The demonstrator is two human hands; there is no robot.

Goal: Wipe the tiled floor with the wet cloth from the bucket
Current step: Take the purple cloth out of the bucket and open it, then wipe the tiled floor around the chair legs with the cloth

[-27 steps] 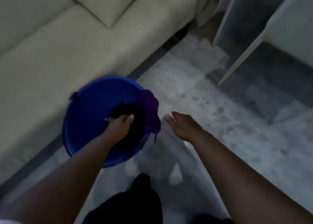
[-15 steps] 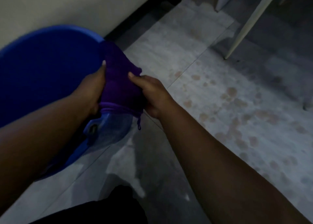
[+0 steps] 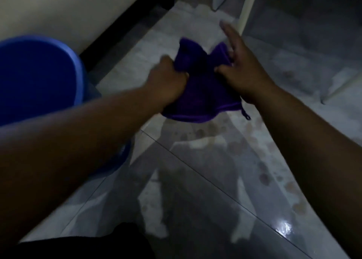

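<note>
A purple cloth (image 3: 197,90) hangs bunched in the air above the grey tiled floor (image 3: 205,180), held between both hands. My left hand (image 3: 166,82) is fisted around its left side. My right hand (image 3: 241,70) pinches its upper right corner with thumb and lower fingers, while the index finger sticks out. The blue bucket (image 3: 45,76) stands at the left, partly hidden behind my left forearm. The floor under the cloth shows brownish spots and a wet shine.
A cream sofa (image 3: 68,12) with a dark base runs along the upper left, just behind the bucket. White furniture legs (image 3: 245,8) stand at the top right and another (image 3: 340,86) at the right edge. My dark-clothed knee (image 3: 88,245) is at the bottom.
The cloth has come off the bucket rim and moved right, out over the floor, with both hands on it. Earlier my left hand was inside the bucket.
</note>
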